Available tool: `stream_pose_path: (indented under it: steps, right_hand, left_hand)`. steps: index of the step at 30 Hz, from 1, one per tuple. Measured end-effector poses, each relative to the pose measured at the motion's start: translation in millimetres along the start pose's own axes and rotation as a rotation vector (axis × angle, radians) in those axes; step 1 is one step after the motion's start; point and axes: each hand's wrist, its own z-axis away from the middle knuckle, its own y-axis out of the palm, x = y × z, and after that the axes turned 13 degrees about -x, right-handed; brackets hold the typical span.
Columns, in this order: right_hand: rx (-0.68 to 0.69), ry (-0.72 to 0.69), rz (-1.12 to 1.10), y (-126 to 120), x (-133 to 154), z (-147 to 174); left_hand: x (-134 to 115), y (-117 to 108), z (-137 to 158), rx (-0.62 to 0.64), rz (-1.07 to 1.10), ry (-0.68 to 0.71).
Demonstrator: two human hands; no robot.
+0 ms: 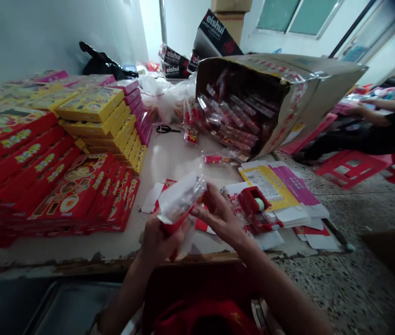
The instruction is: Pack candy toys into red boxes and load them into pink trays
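Above the table's front edge, my left hand (160, 242) is wrapped round the lower left part of a small red carton (174, 227), its white inner side and flap facing up. Clear plastic packaging (200, 185) shows at the carton's upper right end. My right hand (220, 216) is closed there, thumb against fingers, on the plastic packaging; its exact grip is partly hidden. Flattened red and white cartons (162, 190) lie beneath and behind my hands. Just right of my right hand sits a red tape dispenser (253, 200) with a pale green roll.
Stacked red boxes (68, 190) and yellow boxes (92, 104) fill the left side. A large cardboard box (309, 102) lies on its side, full of plastic-wrapped packs (239, 116). Scissors (166, 129) lie behind. Flat yellow cartons (267, 186) rest rightward. Another person's arm (375, 116) shows far right.
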Motion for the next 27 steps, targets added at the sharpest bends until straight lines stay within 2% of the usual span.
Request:
stream_pose_path:
  steps: [1, 3, 5, 8, 10, 13, 15, 18, 20, 22, 25, 27]
  right_hand:
    - [-0.045, 0.062, -0.058, 4, -10, 5]
    - [-0.208, 0.119, -0.136, 15, -27, 16]
    - [-0.344, 0.096, -0.147, 24, -39, 25]
    - [-0.425, 0.024, -0.1, 29, -50, 32]
    - [-0.446, -0.043, -0.032, 29, -54, 33]
    - [-0.427, -0.173, 0.05, 26, -57, 31]
    - [-0.386, -0.231, 0.054, 22, -55, 30]
    - [-0.328, -0.253, 0.115, 16, -46, 24]
    - [-0.278, -0.281, 0.217, 10, -39, 20]
    - [-0.197, -0.329, 0.29, 3, -33, 18]
    - [-0.137, -0.362, 0.177, -6, -28, 17]
    - [-0.129, -0.341, 0.094, -12, -24, 17]
  left_hand:
    - [0, 5, -1, -0.025, 0.027, -0.027]
    - [3, 17, -2, -0.155, 0.107, -0.041]
    - [9, 28, -2, -0.317, 0.178, 0.016]
    - [20, 36, 0, -0.387, 0.169, 0.131]
    - [25, 35, 1, -0.343, 0.075, 0.206]
    - [27, 28, 1, -0.207, -0.057, 0.351]
    - [23, 22, -2, -0.124, -0.096, 0.453]
    - [10, 16, -8, -0.085, -0.189, 0.563]
    - [-2, 14, -11, -0.07, -0.225, 0.537]
    - [-13, 13, -12, -0.032, -0.162, 0.422]
    - [-25, 11, -14, -0.022, 0.11, 0.236]
    - [-29, 8, -17, 0.021, 0.217, 0.179]
